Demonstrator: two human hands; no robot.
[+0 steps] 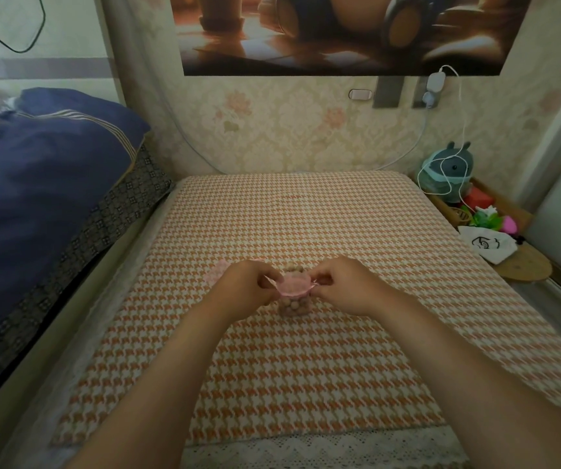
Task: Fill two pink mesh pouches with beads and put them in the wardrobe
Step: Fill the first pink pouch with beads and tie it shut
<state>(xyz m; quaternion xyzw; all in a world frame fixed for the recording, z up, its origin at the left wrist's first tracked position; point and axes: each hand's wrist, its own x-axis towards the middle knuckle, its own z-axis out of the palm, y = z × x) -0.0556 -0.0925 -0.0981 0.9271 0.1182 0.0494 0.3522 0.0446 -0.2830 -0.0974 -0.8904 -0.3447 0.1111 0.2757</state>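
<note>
A pink mesh pouch (293, 292) with tan beads showing through its lower part stands on the orange houndstooth mat (306, 367). My left hand (245, 287) pinches the pouch's left edge or ribbon, and my right hand (343, 286) pinches its right edge, both at the gathered top. A few loose beads (295, 266) lie on the mat just behind the pouch. A second pink pouch (215, 272) lies flat on the mat, partly hidden behind my left hand.
A dark blue quilt (46, 184) is heaped on the bed at left. At right a low wooden shelf (522, 265) holds a plush toy (448, 174), a white drawstring bag (485, 245) and small coloured items. A charger cable (461, 137) hangs from the wall socket.
</note>
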